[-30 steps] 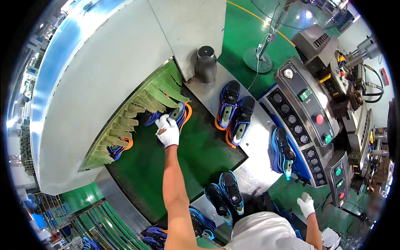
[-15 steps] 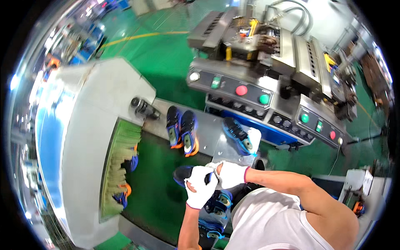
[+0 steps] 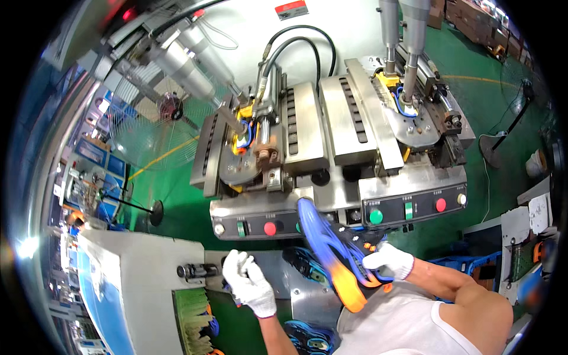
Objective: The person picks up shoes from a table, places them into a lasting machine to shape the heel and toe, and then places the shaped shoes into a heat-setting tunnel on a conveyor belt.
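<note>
My right hand (image 3: 389,260), in a white glove with bare fingertips, grips a running shoe (image 3: 331,251) near its collar. The shoe is black with a blue-purple sole side fading to orange at the heel, tilted with its toe toward the machine. My left hand (image 3: 249,285), gloved the same way, is raised over the metal shelf (image 3: 278,260), fingers bent a little and apart. Dark and blue bits show at its edge, mostly hidden by the glove. A black-and-blue shoe (image 3: 306,264) lies on the shelf between my hands.
Ahead stands a two-station metal press (image 3: 322,127) with shoes clamped under its rods. Its front carries a control panel (image 3: 411,208) with coloured buttons. At left is a grey cabinet (image 3: 142,284) with a green bristle curtain (image 3: 192,319). More shoes (image 3: 307,337) lie low near my body.
My view has turned toward the press. My hands, together on a dark shoe before, are now apart; the right one has lifted a shoe toward the press, the left is over the shelf.
</note>
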`<state>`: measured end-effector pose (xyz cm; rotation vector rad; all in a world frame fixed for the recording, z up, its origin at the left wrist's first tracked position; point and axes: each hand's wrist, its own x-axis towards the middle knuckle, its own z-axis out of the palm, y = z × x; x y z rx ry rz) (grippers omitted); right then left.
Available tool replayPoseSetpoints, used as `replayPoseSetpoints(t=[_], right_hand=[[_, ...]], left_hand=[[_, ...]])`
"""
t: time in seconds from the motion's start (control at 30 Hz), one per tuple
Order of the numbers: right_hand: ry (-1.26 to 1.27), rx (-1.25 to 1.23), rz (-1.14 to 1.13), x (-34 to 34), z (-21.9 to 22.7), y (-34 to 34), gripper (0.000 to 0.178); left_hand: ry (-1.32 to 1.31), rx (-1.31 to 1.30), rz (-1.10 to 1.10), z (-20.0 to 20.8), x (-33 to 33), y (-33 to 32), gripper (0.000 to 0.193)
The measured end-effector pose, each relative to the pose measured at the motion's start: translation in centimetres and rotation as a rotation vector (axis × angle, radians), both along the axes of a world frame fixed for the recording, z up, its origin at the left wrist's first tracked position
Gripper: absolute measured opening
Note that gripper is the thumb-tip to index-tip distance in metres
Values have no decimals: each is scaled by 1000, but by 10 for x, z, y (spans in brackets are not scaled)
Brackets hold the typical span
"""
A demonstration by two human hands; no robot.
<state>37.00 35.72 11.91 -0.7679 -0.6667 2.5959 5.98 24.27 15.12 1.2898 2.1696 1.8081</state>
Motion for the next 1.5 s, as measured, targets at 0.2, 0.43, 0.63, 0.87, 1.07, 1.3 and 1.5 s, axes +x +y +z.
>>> replayPoseSetpoints(t=[0.2, 0.43, 0.63, 0.87, 1.07, 1.3, 1.5], right_hand=[[241, -87, -257, 38, 1, 50, 61], [468, -106, -265, 24, -1, 64, 79], [501, -115, -258, 4, -8, 66, 79], [373, -106, -323, -16, -15, 63, 64], [283, -68, -330, -6, -13, 68, 71], [148, -9, -346, 10, 10, 69, 100], [32, -25, -475, 1, 13, 75, 96]], left_hand=[[-78, -68, -39, -35, 19, 59, 40], [61, -176, -94, -24, 3, 89, 40], [167, -234, -78, -8, -26, 95, 42], [576, -337, -122, -9, -85, 168, 41], [567, -549, -144, -58, -139, 303, 54], [480, -1117, 134, -95, -171, 413, 85], [437, -1029, -12, -57, -195, 449, 71]])
